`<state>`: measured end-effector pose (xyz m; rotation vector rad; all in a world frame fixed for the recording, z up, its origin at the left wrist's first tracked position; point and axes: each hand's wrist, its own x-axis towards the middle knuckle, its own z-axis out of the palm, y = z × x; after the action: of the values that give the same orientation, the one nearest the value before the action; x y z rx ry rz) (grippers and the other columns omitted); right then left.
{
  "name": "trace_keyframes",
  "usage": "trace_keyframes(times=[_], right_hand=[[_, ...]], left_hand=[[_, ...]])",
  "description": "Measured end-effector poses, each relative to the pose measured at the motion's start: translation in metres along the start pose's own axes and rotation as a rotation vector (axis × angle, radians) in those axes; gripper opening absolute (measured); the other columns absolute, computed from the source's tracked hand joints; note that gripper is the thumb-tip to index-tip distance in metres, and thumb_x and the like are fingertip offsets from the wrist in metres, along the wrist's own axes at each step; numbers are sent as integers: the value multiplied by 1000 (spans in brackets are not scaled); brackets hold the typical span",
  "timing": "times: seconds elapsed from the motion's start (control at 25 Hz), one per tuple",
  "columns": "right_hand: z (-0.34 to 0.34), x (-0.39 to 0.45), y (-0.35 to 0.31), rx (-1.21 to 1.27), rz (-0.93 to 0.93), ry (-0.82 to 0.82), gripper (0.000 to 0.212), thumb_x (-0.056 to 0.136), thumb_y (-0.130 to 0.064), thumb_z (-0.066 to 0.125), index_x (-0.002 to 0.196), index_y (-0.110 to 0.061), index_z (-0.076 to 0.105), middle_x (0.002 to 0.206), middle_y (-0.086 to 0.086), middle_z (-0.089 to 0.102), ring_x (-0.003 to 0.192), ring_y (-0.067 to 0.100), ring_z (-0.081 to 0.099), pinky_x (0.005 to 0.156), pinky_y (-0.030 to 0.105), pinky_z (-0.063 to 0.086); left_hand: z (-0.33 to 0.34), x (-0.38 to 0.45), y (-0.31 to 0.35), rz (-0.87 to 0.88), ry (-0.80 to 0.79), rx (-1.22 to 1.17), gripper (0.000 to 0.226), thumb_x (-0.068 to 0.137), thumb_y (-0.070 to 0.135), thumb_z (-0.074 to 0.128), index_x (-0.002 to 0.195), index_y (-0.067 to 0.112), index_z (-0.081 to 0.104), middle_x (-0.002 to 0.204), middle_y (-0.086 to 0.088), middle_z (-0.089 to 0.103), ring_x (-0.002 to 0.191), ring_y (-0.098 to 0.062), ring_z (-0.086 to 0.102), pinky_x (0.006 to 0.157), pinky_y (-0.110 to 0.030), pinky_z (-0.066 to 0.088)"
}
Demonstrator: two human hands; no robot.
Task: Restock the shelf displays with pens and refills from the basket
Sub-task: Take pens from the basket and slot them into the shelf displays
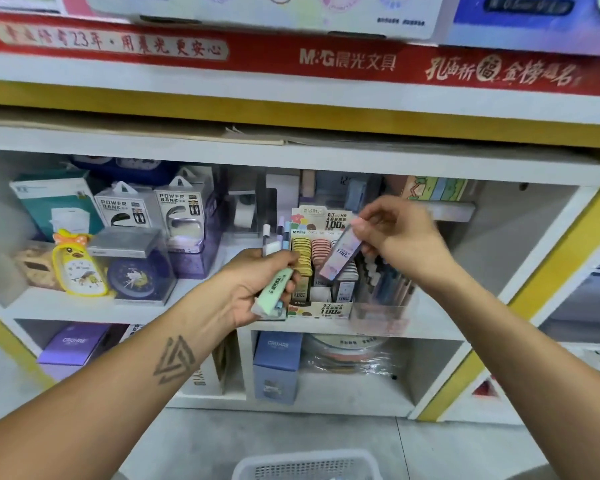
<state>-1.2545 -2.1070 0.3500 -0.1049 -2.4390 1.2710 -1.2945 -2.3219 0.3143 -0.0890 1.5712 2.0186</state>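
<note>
A cardboard display box of 0.7 mm lead refill cases stands on the middle shelf, with yellow and pink cases in rows. My right hand pinches one pale pink-lilac refill case by its top end, tilted over the box. My left hand grips a bundle of several refill cases, the front one mint green, just left of the box. A clear holder with pens stands right of the box. The white mesh basket shows at the bottom edge.
Power bank boxes, a duck-shaped clock and a dark clock in a clear case fill the shelf's left part. Purple and blue boxes sit on the lower shelf. The red M&G banner runs overhead.
</note>
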Motion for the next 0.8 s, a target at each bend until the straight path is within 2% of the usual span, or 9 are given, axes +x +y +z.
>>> trace_keyframes(times=[0.12, 0.2, 0.32, 0.44, 0.6, 0.64, 0.68, 0.72, 0.8], right_hand=[[18, -5, 1, -413, -188, -140, 5, 94, -31, 67, 91, -29, 64, 85, -12, 66, 79, 14, 66, 71, 37, 56], [28, -6, 2, -565, -293, -174, 4, 93, -34, 66, 93, -31, 65, 92, -15, 63, 87, 16, 61, 77, 36, 52], [41, -4, 7, -607, -328, -149, 8, 91, -34, 69, 93, -27, 71, 96, -13, 64, 88, 17, 59, 74, 33, 48], [49, -1, 11, -612, -302, -209, 9, 90, -33, 72, 92, -24, 72, 96, -8, 68, 87, 19, 62, 76, 37, 52], [59, -2, 16, -801, -347, -197, 11, 95, -29, 64, 91, -20, 68, 94, -3, 65, 90, 24, 61, 75, 38, 51], [61, -1, 13, -791, -359, -168, 13, 96, -27, 62, 91, -19, 70, 94, -3, 66, 90, 24, 62, 75, 38, 51], [61, 0, 9, -667, -333, -156, 13, 95, -25, 63, 90, -18, 72, 92, -3, 69, 88, 22, 63, 75, 37, 52], [60, 0, 2, -428, -244, -181, 11, 94, -24, 66, 90, -17, 73, 89, -1, 72, 81, 19, 66, 72, 36, 54], [58, -5, -13, 131, 27, -395, 19, 90, -29, 74, 95, -12, 68, 79, 8, 75, 61, 17, 66, 53, 31, 51]], left_hand=[[-4, 0, 6, 54, 77, -13, 14, 89, 13, 70, 84, 5, 59, 60, -13, 61, 41, -16, 52, 35, -21, 41], [-6, -1, 9, 82, 107, -28, 14, 88, 12, 70, 85, 5, 59, 58, -13, 61, 39, -17, 53, 35, -21, 42], [-7, -1, 10, 100, 152, -40, 15, 86, 10, 73, 87, 6, 58, 54, -11, 60, 38, -17, 54, 35, -20, 43], [-8, 2, 6, 146, 218, 14, 16, 85, 11, 74, 81, 9, 59, 49, -7, 60, 38, -17, 54, 36, -19, 42], [-2, 4, 3, 210, 239, 25, 15, 88, 11, 72, 77, 11, 61, 45, -1, 61, 35, -13, 58, 36, -19, 44], [0, 4, 4, 224, 249, 12, 15, 89, 10, 70, 77, 11, 61, 44, 1, 61, 35, -12, 58, 36, -19, 44], [2, 5, 4, 237, 267, 7, 16, 90, 9, 69, 76, 11, 60, 42, 2, 60, 34, -11, 58, 35, -19, 44], [4, 7, 4, 254, 286, 12, 16, 90, 8, 67, 76, 10, 60, 41, 2, 59, 33, -11, 57, 35, -19, 44], [8, 10, 3, 294, 324, 36, 15, 91, 5, 63, 76, 7, 61, 45, 0, 59, 36, -13, 57, 36, -19, 44]])
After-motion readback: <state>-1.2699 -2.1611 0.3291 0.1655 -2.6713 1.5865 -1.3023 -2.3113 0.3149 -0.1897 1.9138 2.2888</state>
